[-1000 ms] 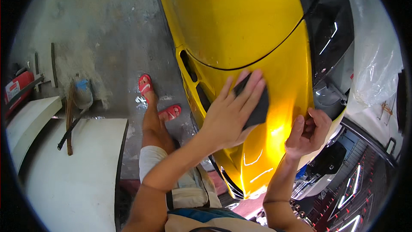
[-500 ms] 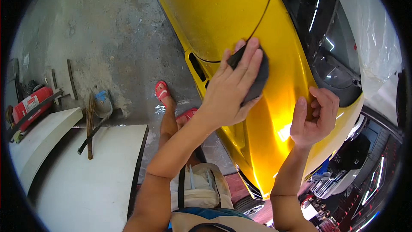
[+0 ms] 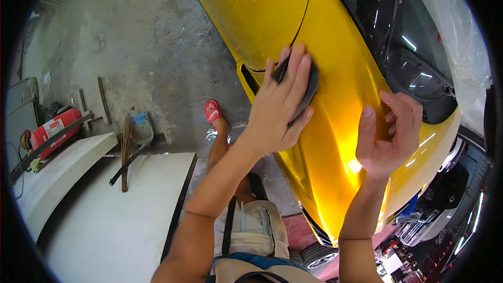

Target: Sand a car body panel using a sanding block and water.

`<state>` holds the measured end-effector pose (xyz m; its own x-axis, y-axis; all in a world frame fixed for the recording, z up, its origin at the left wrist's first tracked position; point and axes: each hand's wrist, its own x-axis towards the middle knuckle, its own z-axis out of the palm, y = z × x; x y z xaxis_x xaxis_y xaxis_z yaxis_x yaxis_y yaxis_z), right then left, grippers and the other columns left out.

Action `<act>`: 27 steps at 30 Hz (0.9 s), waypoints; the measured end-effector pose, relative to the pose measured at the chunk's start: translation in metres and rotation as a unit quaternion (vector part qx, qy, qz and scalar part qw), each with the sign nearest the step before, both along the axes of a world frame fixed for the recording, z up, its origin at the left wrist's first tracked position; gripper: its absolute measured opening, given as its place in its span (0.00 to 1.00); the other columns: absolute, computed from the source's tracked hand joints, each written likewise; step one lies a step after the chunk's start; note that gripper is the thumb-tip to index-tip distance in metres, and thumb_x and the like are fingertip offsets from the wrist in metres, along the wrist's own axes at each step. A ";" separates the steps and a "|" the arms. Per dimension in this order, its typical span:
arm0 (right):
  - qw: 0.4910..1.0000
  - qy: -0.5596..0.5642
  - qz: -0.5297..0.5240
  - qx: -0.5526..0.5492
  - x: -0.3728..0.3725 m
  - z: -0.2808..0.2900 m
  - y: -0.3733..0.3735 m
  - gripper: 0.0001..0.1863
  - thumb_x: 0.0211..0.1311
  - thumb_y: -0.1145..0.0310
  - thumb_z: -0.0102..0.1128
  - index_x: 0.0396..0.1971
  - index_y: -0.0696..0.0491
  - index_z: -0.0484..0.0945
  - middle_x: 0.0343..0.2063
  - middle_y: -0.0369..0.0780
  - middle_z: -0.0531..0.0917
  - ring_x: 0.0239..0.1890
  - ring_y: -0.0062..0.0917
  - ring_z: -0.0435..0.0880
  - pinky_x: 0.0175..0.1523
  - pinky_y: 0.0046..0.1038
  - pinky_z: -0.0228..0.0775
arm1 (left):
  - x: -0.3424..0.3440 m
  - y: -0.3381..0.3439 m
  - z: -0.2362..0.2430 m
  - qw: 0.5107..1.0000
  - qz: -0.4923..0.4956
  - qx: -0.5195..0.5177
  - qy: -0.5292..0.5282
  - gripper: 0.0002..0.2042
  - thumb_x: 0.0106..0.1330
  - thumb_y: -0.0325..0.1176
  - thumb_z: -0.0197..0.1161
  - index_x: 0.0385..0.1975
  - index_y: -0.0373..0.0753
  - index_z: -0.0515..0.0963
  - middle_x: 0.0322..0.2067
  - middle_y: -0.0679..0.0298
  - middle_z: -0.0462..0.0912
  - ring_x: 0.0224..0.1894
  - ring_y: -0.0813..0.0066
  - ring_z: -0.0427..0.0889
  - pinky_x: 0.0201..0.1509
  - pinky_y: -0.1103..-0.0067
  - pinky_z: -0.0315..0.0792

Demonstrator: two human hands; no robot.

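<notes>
Under the outspread fingers of my left hand (image 3: 280,107) is a dark grey, soft-looking pad (image 3: 312,85), held flat against the yellow car body (image 3: 335,68). The pad lies beside the dark seam where two yellow panels meet; part of it is hidden by the fingers. To the right, my right hand (image 3: 389,136) is over the glossy panel near the windscreen edge, empty, its thumb apart from loosely bent fingers. Whether it touches the paint I cannot tell.
Dark windscreen glass (image 3: 419,78) and clear plastic sheeting (image 3: 466,36) border the panel on the right. White panels (image 3: 110,215) stand at lower left, with a twig broom (image 3: 126,152) and a red cylinder (image 3: 55,131) nearby. Another car (image 3: 437,199) is at right.
The view has shifted, so the floor items appear farther right. My left hand and the pad are slightly nearer the panel seam; my right hand keeps its loosely bent pose.
</notes>
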<state>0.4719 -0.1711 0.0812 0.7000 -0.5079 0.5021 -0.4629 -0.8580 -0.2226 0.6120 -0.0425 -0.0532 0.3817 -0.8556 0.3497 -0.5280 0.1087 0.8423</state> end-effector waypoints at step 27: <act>1.000 -0.002 -0.012 0.004 0.000 0.000 0.003 0.13 0.53 0.71 0.69 0.40 0.56 0.83 0.36 0.43 0.80 0.28 0.28 0.77 0.29 0.24 0.68 | 0.007 -0.017 0.015 0.999 0.043 0.006 0.015 0.38 0.70 0.41 0.51 0.78 0.36 0.48 0.79 0.44 0.46 0.79 0.35 0.46 0.77 0.43 0.38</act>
